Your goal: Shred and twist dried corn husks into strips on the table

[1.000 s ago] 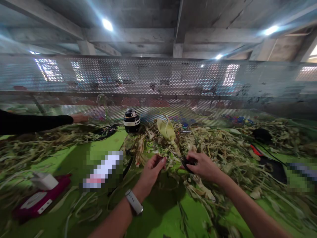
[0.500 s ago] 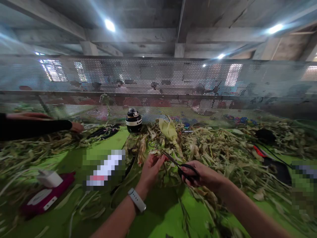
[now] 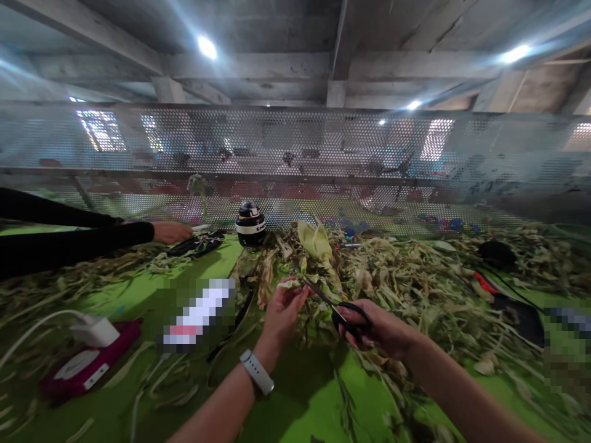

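While my left hand [image 3: 279,317] sits at the centre of the frame, its thumb and fingers are drawn narrow, pinching a small pale-green plant piece [image 3: 289,284] at their tips. Right hand [image 3: 381,326], just right of centre: fingers curled round the black handles of the scissors [image 3: 342,312]. Blades point up and left, tips beside my left fingertips; whether they touch the plant piece, I cannot tell. Grey-white watch [image 3: 257,372] on my left wrist, lower centre.

Surroundings: green table [image 3: 318,409] under both forearms. Dried leaves [image 3: 401,264] heaped across the centre and right; a larger yellow-green leaf bundle [image 3: 314,240] lies just beyond my hands. Black bottle [image 3: 250,227] with a white band stands upright, centre left, near the perforated panel [image 3: 295,144] that crosses the frame. Lower left: magenta device [image 3: 90,366], white plug [image 3: 96,331] lying against it, cable attached. Between those and my left hand, a pixelated bright rectangle [image 3: 201,314]. At middle left, a co-worker's hand [image 3: 172,232] in a black sleeve reaches in above the leaves
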Demonstrator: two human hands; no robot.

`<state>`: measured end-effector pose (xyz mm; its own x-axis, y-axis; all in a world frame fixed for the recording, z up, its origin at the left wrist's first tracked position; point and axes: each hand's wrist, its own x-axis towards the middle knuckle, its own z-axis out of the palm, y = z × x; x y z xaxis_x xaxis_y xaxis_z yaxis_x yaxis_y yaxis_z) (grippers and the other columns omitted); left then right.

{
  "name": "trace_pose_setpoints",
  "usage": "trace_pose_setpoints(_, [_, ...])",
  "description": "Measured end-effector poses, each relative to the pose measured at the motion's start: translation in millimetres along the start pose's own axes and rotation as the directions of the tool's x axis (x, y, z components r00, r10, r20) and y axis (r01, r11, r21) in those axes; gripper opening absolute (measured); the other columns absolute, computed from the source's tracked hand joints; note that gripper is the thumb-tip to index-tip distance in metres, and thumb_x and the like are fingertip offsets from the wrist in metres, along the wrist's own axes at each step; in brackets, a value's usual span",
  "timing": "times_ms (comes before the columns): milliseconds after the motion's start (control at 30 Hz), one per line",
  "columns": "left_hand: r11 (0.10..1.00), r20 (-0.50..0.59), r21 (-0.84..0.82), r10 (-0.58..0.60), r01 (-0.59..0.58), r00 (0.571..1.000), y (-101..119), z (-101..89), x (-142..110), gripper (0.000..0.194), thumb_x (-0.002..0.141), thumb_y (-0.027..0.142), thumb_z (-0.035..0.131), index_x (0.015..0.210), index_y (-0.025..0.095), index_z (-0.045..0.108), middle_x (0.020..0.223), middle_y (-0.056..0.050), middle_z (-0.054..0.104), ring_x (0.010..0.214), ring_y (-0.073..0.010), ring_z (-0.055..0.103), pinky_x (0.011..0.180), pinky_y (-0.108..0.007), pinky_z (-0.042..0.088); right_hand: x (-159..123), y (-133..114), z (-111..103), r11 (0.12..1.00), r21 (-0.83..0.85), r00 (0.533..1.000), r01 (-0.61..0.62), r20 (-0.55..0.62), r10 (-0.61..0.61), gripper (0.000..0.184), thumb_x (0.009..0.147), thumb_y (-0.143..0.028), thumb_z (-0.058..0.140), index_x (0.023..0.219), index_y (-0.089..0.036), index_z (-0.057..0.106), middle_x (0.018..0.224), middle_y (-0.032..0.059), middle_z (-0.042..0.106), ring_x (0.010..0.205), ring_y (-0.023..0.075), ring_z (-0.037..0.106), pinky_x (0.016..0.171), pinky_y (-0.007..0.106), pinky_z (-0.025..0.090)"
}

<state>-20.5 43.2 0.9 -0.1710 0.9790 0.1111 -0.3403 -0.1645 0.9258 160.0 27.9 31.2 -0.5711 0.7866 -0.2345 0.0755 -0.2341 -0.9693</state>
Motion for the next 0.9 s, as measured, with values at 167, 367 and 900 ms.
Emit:
trace_pose_setpoints(167, [1.0,0.013,-0.024,-0.005,0.006,1.0,-3,-0.2,1,0.042,0.052,0.033,0.077,0.083,0.019,0.051,0.067,0.001,0.067,0.07,-0.0157,0.064,0.073,-0.029,0.048,1,2,0,1.0,0.018,1.0,-0.01,-0.014,0.01,0.044,0.069,-0.055,0.062,0.065,-0.011,0.057,0.046,-0.0022,0.055,0.033,0.0014,0.031,0.035,0.018,0.014])
trace_pose_setpoints(367, [0.998,0.024,-0.052,-0.018,0.019,1.0,-2,0.3,-2,0.043,0.054,0.029,0.076,0.086,0.02,0.049,0.07,0.001,0.068,0.072,-0.0152,0.065,0.075,-0.029,0.047,5,6,0,1.0,0.016,1.0,0.023,0.014,-0.023,0.043,0.072,-0.053,0.061,0.066,-0.011,0.057,0.047,-0.0022,0.056,0.033,0.0012,0.032,0.035,0.017,0.015])
trace_pose_setpoints(900, [1.0,0.092,0.013,-0.024,0.023,0.995,-11,-0.7,-3,0.043,0.056,0.031,0.074,0.09,0.018,0.051,0.076,-0.002,0.069,0.076,-0.0175,0.065,0.075,-0.03,0.047,6,7,6,0.994,-0.093,0.997,0.061,-0.03,-0.064,0.041,0.074,-0.053,0.059,0.069,-0.013,0.054,0.052,-0.0031,0.057,0.037,0.0017,0.03,0.037,0.018,0.015])
